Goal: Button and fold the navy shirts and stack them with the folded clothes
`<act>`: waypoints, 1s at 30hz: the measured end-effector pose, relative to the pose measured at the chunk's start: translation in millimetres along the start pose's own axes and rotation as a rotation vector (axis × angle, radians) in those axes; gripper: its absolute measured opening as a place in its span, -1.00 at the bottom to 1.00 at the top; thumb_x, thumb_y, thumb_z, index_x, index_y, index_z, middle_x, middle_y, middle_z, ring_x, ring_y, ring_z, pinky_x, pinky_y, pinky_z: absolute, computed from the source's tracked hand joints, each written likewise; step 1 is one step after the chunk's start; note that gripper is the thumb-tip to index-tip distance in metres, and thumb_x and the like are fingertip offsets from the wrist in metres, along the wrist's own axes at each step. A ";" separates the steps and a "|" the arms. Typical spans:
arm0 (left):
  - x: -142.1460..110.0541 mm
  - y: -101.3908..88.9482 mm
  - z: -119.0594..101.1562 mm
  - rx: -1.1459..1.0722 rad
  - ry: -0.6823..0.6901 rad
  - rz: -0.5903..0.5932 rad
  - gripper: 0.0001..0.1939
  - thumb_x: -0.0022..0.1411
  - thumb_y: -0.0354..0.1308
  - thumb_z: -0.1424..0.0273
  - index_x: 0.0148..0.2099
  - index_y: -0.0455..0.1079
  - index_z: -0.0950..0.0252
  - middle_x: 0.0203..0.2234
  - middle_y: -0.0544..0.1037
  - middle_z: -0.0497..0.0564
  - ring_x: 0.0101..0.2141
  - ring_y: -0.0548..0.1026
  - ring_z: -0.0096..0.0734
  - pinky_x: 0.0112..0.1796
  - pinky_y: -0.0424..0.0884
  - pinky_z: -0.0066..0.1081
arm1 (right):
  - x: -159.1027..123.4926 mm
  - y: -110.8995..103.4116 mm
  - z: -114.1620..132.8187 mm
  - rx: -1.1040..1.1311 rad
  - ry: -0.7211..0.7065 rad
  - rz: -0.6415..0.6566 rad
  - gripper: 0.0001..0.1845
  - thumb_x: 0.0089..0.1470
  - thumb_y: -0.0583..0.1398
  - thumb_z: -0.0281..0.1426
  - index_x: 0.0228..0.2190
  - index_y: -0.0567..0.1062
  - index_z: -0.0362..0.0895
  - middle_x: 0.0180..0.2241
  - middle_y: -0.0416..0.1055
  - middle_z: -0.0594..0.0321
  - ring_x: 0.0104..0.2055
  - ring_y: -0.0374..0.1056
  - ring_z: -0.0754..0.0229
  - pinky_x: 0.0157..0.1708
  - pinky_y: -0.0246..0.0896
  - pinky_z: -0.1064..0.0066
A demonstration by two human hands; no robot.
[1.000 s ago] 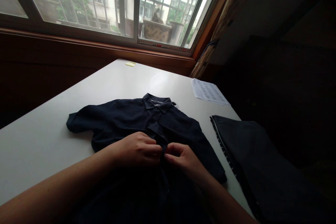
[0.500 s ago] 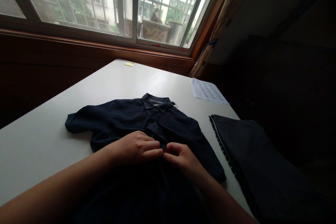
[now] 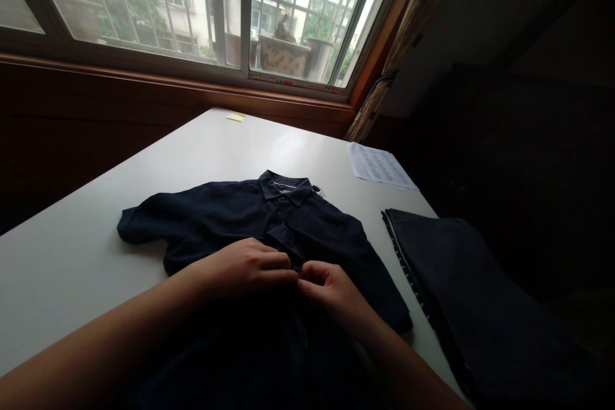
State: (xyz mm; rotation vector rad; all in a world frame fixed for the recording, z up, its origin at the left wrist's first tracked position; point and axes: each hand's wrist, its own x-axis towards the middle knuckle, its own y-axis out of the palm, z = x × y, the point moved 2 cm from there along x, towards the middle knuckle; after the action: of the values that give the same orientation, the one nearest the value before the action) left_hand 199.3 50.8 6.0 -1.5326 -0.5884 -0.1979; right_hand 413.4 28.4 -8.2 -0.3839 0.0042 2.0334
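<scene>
A dark navy short-sleeved shirt (image 3: 221, 211) lies front up on the white table (image 3: 77, 256), its collar pointing towards the window. At the middle of the shirt front, my left hand (image 3: 254, 268) is closed on the placket. My right hand (image 3: 331, 285) pinches the same strip from the other side, thumb against forefinger. The fingertips of both hands meet there, and the cloth rises in a small fold just beyond them. Whether a button sits between the fingers is hidden. The lower part of the shirt is lost in shadow under my forearms.
To the right lies a dark folded cloth (image 3: 446, 262) with a row of pale marks along its edge. Printed paper sheets (image 3: 379, 165) rest at the far right edge, and a yellow sticky note (image 3: 235, 117) at the far corner. A barred window (image 3: 192, 6) stands behind the table.
Both hands stay at the same spot on the placket, with only slight finger movement. The shirt lies as before.
</scene>
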 end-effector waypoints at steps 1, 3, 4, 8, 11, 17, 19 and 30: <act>0.2 -0.2 0.1 0.008 0.004 0.005 -0.84 0.42 0.05 0.49 -0.01 0.41 0.29 -0.27 0.54 0.04 -0.38 0.51 -0.44 -0.40 0.38 -0.44 | -0.4 0.1 0.8 -0.005 0.000 -0.001 -0.67 0.03 0.34 -0.15 -0.46 0.50 -0.17 -0.52 0.30 0.37 -0.48 0.18 0.32 -0.49 0.03 0.49; 0.4 -0.3 -0.3 0.019 0.005 0.023 -0.85 0.43 0.03 0.49 -0.06 0.42 0.30 -0.27 0.54 0.05 -0.38 0.51 -0.43 -0.39 0.38 -0.44 | -1.0 0.1 2.3 -0.008 0.002 0.002 -0.65 0.03 0.34 -0.13 -0.45 0.51 -0.18 -0.52 0.32 0.36 -0.49 0.19 0.32 -0.49 0.04 0.49; 0.4 -0.3 -0.6 0.019 0.004 0.032 -0.85 0.44 0.02 0.48 -0.08 0.42 0.30 -0.27 0.54 0.06 -0.38 0.50 -0.43 -0.39 0.38 -0.43 | -1.2 -0.1 2.9 -0.007 0.005 0.004 -0.65 0.03 0.34 -0.12 -0.45 0.51 -0.18 -0.52 0.32 0.36 -0.49 0.19 0.32 -0.49 0.04 0.49; -0.2 0.7 -1.6 -0.004 -0.009 0.045 -0.82 0.46 -0.02 0.46 -0.09 0.42 0.31 -0.25 0.55 0.07 -0.39 0.49 -0.43 -0.39 0.37 -0.44 | -1.3 -0.9 3.9 0.002 0.010 0.016 -0.64 0.03 0.35 -0.11 -0.43 0.53 -0.18 -0.52 0.34 0.35 -0.50 0.20 0.32 -0.49 0.05 0.49; -1.0 2.6 -1.8 -0.032 -0.023 0.045 -0.82 0.46 -0.01 0.45 -0.08 0.42 0.31 -0.25 0.55 0.07 -0.36 0.50 -0.42 -0.37 0.38 -0.43 | -1.1 -1.5 3.3 0.008 0.006 0.025 -0.63 0.03 0.35 -0.10 -0.43 0.55 -0.18 -0.52 0.36 0.34 -0.49 0.22 0.31 -0.48 0.07 0.49; -2.1 3.0 -1.3 -0.115 -0.057 -0.022 -0.88 0.41 0.06 0.47 -0.09 0.42 0.29 -0.23 0.54 0.06 -0.37 0.52 -0.45 -0.36 0.41 -0.46 | -0.6 -2.4 0.8 0.040 0.010 0.009 -0.61 -0.01 0.37 -0.08 -0.41 0.57 -0.17 -0.51 0.39 0.34 -0.50 0.24 0.31 -0.48 0.10 0.48; -2.4 1.8 -1.0 -0.146 -0.063 -0.040 -0.89 0.40 0.07 0.48 -0.11 0.42 0.28 -0.23 0.55 0.06 -0.37 0.52 -0.46 -0.35 0.42 -0.46 | 0.0 -2.6 -0.5 0.055 0.006 0.001 -0.62 -0.01 0.38 -0.08 -0.43 0.56 -0.17 -0.52 0.38 0.34 -0.52 0.22 0.32 -0.50 0.09 0.49; -3.9 1.8 1.2 -0.180 -0.076 -0.058 -0.85 0.40 0.04 0.48 -0.08 0.43 0.29 -0.23 0.57 0.09 -0.35 0.53 -0.41 -0.31 0.44 -0.44 | 0.5 -4.7 -1.6 0.080 0.025 -0.064 -0.66 -0.02 0.39 -0.13 -0.40 0.57 -0.16 -0.54 0.38 0.36 -0.56 0.19 0.36 -0.53 0.05 0.50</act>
State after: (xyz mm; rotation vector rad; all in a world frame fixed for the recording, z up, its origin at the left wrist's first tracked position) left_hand 196.6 51.1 2.6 -1.7040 -0.6910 -0.2432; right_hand 417.7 30.8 -9.1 -0.3548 0.0868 1.9586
